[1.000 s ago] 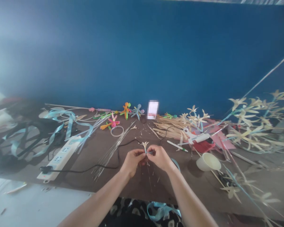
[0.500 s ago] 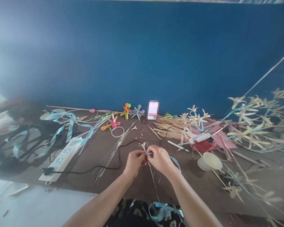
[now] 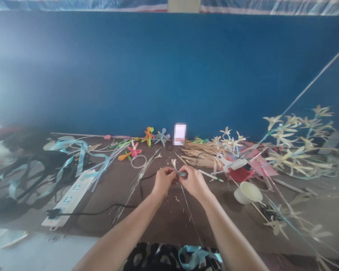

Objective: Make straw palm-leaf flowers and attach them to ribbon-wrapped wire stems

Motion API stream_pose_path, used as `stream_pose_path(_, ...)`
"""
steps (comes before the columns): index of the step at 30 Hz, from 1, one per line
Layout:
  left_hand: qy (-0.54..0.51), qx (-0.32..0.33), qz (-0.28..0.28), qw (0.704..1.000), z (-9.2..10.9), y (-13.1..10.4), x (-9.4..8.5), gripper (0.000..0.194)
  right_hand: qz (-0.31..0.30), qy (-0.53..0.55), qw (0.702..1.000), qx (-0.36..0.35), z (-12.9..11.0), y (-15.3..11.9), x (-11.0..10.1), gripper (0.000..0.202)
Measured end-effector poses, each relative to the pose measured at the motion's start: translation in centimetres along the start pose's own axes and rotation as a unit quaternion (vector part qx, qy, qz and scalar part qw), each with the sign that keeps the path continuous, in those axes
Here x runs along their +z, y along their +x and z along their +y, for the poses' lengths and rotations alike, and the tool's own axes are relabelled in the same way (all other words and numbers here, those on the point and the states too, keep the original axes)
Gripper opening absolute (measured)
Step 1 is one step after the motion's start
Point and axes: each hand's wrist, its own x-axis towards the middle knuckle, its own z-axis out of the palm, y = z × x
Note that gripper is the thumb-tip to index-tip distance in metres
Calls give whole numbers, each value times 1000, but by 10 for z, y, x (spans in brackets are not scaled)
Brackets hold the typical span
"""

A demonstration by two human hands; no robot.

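Observation:
Over the middle of the table my left hand is closed in a pinch at the base of a small pale flower, whose petals stick up above the fingers. Light blue ribbon runs across the flower's base into my right hand, which pinches it between thumb and fingers. A thin wire stem hangs down from between the hands toward my lap. More blue ribbon lies loose on my patterned clothing. My fingertips partly hide where ribbon and stem meet.
Left stand a white power strip with a black cord and a bundle of thin wires. Right are pale strips, a glue gun, a white cup and finished flower sprays. A blue panel rises behind.
Both hands, with flower and ribbon, sit slightly higher in the view, and the right hand has shifted a little away from the left. The camera view has tilted up.

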Motion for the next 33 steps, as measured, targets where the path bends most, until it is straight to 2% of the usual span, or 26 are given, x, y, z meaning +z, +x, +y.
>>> stream_pose_path(10,3,5,30,1000,-4,9,5,13,20,-59,997,51,4,10,18,7)
stream_pose_path(12,8,9,26,1000,-5,10,4,13,21,-22,998,62,6,11,20,8)
stream_pose_path(15,11,10,11,1000,-5,9,1,14,9,96,993,71,10,11,21,8)
stream_pose_path(21,-23,-20,-59,998,3,6,-4,16,-33,220,972,75,17,16,18,11)
stream_pose_path(26,-85,-67,-140,984,13,3,-10,22,-95,329,934,105,24,18,14,13)
stream_pose_path(30,-126,-118,-191,966,17,3,-14,21,-181,415,882,131,27,16,10,19)
stream_pose_path(33,-134,-130,-210,960,16,5,-17,22,-231,465,843,137,29,15,9,21)
